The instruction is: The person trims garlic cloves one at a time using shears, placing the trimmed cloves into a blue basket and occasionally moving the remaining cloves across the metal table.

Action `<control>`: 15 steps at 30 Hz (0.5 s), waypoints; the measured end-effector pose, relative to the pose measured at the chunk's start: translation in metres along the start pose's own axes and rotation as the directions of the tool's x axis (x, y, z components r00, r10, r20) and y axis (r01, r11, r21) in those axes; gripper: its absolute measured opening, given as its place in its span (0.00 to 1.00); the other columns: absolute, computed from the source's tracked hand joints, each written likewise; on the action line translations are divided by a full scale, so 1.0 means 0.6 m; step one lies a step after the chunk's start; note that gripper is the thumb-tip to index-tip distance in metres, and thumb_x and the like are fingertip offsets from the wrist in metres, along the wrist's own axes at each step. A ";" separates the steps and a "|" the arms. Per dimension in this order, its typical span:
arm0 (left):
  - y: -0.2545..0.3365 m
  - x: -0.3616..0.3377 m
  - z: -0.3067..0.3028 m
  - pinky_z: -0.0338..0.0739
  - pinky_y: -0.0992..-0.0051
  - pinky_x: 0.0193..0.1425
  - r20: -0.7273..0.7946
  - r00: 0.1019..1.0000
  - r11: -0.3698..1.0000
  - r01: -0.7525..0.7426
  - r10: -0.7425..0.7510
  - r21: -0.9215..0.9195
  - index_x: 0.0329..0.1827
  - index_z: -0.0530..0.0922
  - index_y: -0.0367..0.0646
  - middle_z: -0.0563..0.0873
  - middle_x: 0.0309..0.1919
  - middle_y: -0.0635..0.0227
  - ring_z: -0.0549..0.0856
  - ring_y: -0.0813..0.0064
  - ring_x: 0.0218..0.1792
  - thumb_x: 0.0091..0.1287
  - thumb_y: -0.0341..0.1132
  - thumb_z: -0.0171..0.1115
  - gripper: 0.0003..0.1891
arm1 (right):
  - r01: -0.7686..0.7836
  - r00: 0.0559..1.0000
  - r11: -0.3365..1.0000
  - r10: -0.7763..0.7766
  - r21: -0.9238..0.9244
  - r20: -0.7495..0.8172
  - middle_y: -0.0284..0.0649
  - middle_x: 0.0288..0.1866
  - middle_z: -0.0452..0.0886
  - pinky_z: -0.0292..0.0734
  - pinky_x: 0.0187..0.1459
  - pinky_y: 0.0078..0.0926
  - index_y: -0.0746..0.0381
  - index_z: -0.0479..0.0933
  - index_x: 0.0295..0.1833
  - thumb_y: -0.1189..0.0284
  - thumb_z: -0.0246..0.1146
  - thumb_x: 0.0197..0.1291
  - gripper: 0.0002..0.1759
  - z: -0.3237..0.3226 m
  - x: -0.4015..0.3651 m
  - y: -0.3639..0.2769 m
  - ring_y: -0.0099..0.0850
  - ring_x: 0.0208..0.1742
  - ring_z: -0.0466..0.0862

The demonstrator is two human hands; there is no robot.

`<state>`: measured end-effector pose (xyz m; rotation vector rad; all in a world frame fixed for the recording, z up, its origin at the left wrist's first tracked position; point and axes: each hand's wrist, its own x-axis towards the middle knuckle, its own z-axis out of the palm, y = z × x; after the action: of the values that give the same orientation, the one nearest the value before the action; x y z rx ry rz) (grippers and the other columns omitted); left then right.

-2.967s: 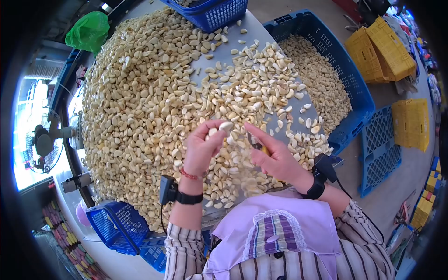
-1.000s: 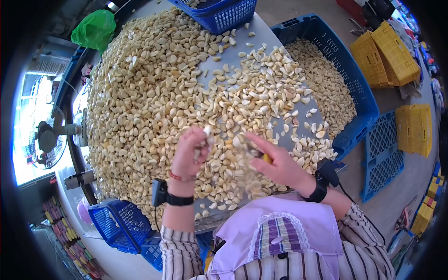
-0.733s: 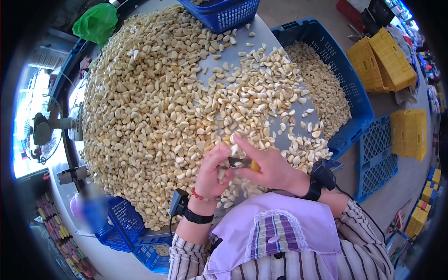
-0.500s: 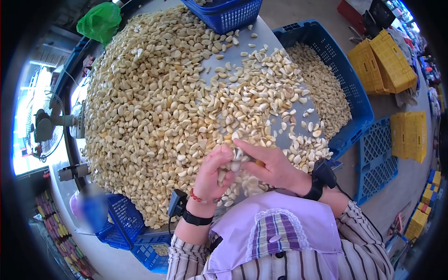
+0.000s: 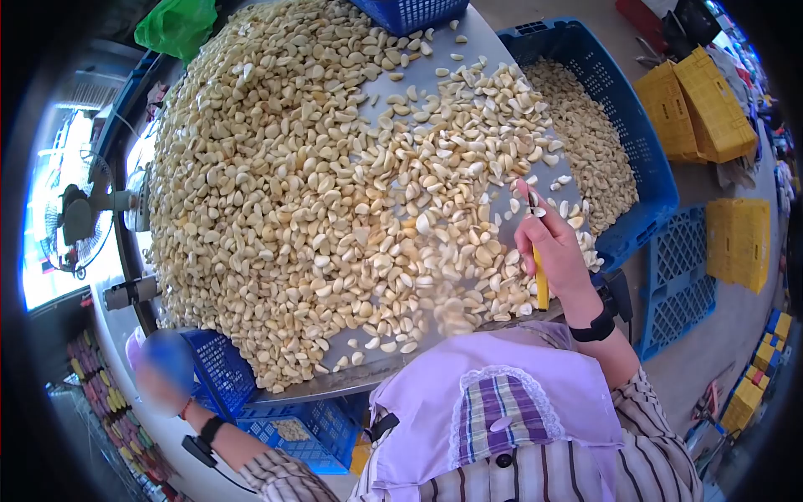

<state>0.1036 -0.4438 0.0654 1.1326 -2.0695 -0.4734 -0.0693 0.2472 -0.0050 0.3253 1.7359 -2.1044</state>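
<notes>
Your right hand [image 5: 552,247] grasps the knife [image 5: 540,276] at 3 o'clock, likely for steady control.
Your left hand [image 5: 166,395], 8 o'clock near the basket [image 5: 222,366]: blurred, grip I cannot tell.

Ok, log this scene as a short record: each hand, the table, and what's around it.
Right hand: holds a yellow-handled knife
Left hand: lower left, by a blue basket; blur hides its grip
Table: heaped with pale cloves, sparser toward the right
Right of table: large blue crate of cloves; yellow crates beyond
Left background: fan
</notes>
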 end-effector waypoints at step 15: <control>0.389 -0.556 0.265 0.78 0.69 0.31 0.734 0.239 0.696 -0.588 0.636 -0.411 0.45 0.80 0.43 0.81 0.35 0.62 0.83 0.67 0.30 0.57 0.37 0.69 0.14 | -0.079 0.989 0.995 0.087 -0.068 0.120 0.31 0.28 0.73 0.66 0.21 0.09 0.62 0.57 0.73 0.62 0.53 0.70 0.30 0.054 0.001 -0.002 0.14 0.18 0.69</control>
<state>-0.0288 -0.0404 -0.0376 -0.2018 -3.0844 -0.7465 -0.0680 0.2159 0.0022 0.2399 1.6842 -1.9642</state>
